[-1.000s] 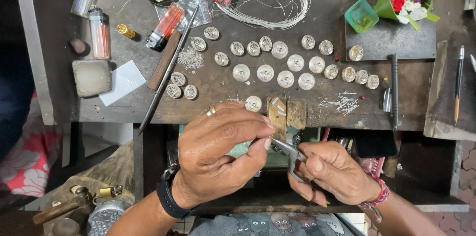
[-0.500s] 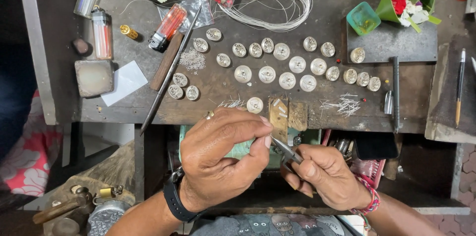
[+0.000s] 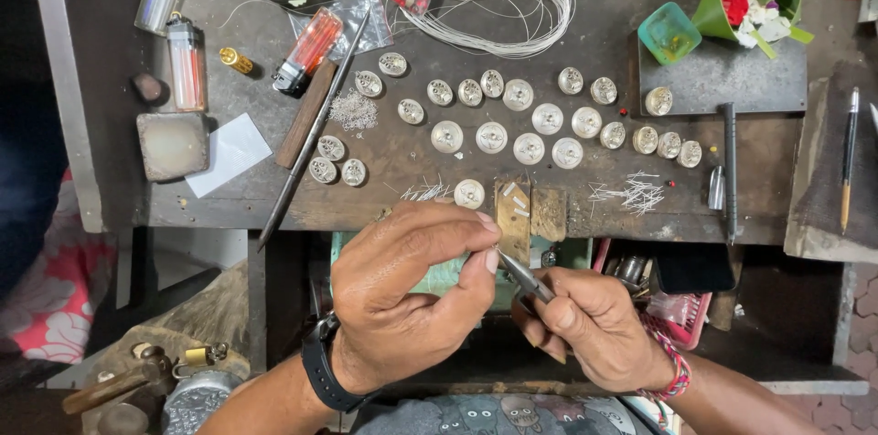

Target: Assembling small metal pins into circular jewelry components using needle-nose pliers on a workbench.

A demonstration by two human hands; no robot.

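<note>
Nearest the camera, the left hand [image 3: 412, 293] has curled tighter over the last second, thumb and forefinger pinched on something too small to make out; the right hand [image 3: 594, 325] stays closed round slim metal tweezers [image 3: 526, 275], whose tip now meets that pinch, so the fine fitting work looks under way; beyond, on the worn workbench [image 3: 412, 170], the rows of round silver pieces [image 3: 512, 128] lie unmoved, cut wire bits [image 3: 631, 193] beside them; farther off, a wire coil [image 3: 503, 0].

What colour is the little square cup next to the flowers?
The little square cup is see-through teal green. The head view shows it, on the dark slab at the bench's far right.
</note>
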